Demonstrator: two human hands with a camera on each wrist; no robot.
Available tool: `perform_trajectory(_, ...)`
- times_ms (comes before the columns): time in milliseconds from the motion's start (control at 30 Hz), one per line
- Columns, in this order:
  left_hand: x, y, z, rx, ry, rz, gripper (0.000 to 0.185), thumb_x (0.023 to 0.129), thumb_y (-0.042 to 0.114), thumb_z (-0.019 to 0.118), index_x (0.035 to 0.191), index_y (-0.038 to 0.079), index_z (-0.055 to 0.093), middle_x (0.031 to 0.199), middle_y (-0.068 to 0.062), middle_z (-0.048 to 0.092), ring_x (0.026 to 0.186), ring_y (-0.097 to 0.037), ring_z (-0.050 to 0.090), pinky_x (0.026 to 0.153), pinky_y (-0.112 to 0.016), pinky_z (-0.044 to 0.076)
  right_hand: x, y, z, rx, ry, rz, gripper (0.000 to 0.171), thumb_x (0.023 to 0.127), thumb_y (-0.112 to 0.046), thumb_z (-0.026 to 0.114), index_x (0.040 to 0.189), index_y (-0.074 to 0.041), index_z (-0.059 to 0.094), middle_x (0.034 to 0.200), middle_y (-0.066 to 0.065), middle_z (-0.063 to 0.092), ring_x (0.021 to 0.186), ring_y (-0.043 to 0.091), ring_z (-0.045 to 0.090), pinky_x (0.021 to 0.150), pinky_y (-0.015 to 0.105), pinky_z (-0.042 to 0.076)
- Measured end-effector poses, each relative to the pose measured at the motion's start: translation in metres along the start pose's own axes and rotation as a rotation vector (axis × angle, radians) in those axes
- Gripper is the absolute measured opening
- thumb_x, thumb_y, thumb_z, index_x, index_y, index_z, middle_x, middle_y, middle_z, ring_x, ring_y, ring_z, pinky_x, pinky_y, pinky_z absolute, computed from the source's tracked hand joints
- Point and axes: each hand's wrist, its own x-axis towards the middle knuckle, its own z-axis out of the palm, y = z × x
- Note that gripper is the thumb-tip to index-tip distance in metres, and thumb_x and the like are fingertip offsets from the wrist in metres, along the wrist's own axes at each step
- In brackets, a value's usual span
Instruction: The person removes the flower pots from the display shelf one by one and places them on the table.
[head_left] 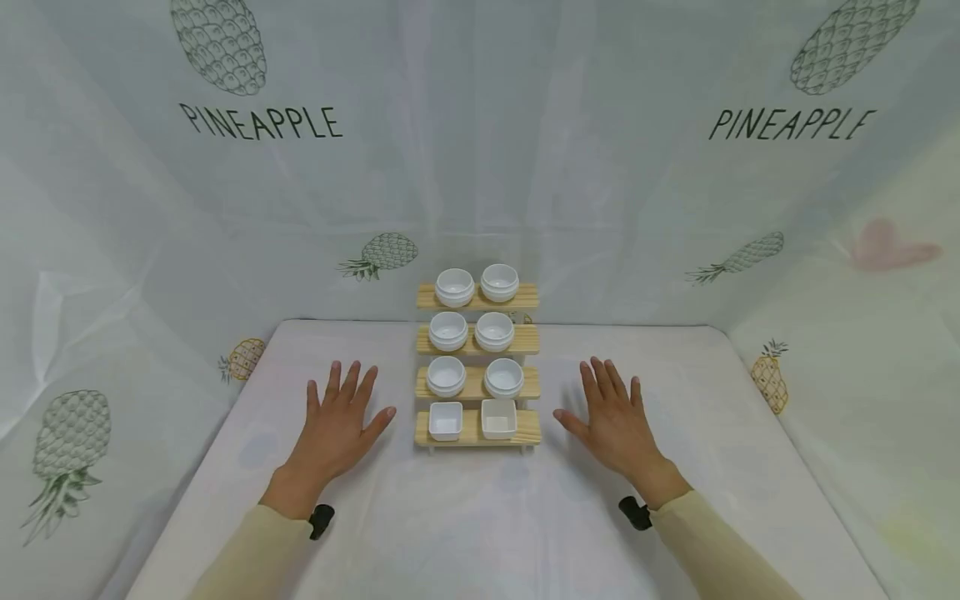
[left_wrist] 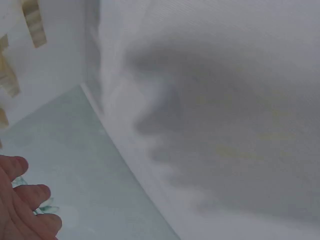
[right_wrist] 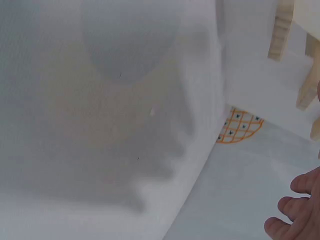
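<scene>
Cream sleeves enter the head view at the bottom edge, each with a small black wrist-camera mount. Above them the left hand [head_left: 335,421] and the right hand [head_left: 611,417] lie flat, palms down, fingers spread and released, holding nothing, on the white cloth-covered bench [head_left: 480,517]. Between them, at the centre of the frame, stands a pale wooden four-tier stepped rack [head_left: 477,367], just beside both thumbs but touching neither. Its upper three steps each carry two round white bowls [head_left: 454,287]; the lowest step carries two square white dishes [head_left: 446,420]. Pale pineapple-print sheeting [head_left: 262,123] fills the upper frame.

Left wrist view: fingertips of the left hand [left_wrist: 22,205] show at the lower left, relaxed on the cloth, with bits of the wooden rack [left_wrist: 34,22] at the upper left.

Right wrist view: the right hand's fingertips [right_wrist: 300,210] sit at the lower right, loose, with rack legs [right_wrist: 281,30] at the upper right.

Judging from this, nothing is in hand yet; both hands rest at a ready pose. A first grasp would likely call for reaching inward to the lowest step, the dishes nearest.
</scene>
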Motion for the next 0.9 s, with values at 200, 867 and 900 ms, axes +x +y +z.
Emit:
perform_trajectory(200, 0.016, 0.017, 0.006, -0.018, 0.028, 0.085, 0.071, 0.112, 0.051, 0.042, 0.165, 0.003, 0.035, 0.172, -0.024, 0.027, 0.162, -0.046, 0.012, 0.128, -0.073, 0.01, -0.001, -0.014, 0.003, 0.006, 0.071, -0.09, 0.089, 0.101, -0.055, 0.066, 0.162, 0.002, 0.037, 0.167, 0.023, 0.037, 0.155, 0.046, 0.032, 0.126, 0.073, 0.019)
perform_trajectory(867, 0.045, 0.038, 0.014, -0.035, -0.04, 0.249, 0.058, 0.117, 0.034, 0.033, 0.164, 0.0, 0.034, 0.17, -0.019, 0.033, 0.161, -0.04, 0.025, 0.13, -0.061, 0.025, -0.008, -0.061, -0.013, 0.023, 0.23, -0.371, 0.057, 0.091, -0.045, 0.08, 0.125, -0.001, 0.066, 0.118, 0.013, 0.064, 0.11, 0.034, 0.057, 0.09, 0.051, 0.049)
perform_trajectory(900, 0.046, 0.038, 0.015, -0.03, -0.042, 0.254, 0.058, 0.117, 0.033, 0.033, 0.164, 0.0, 0.033, 0.17, -0.018, 0.033, 0.161, -0.04, 0.025, 0.13, -0.061, 0.025, -0.008, -0.064, -0.012, 0.017, 0.225, -0.382, 0.057, 0.091, -0.046, 0.08, 0.124, -0.002, 0.066, 0.117, 0.011, 0.064, 0.108, 0.033, 0.057, 0.089, 0.05, 0.049)
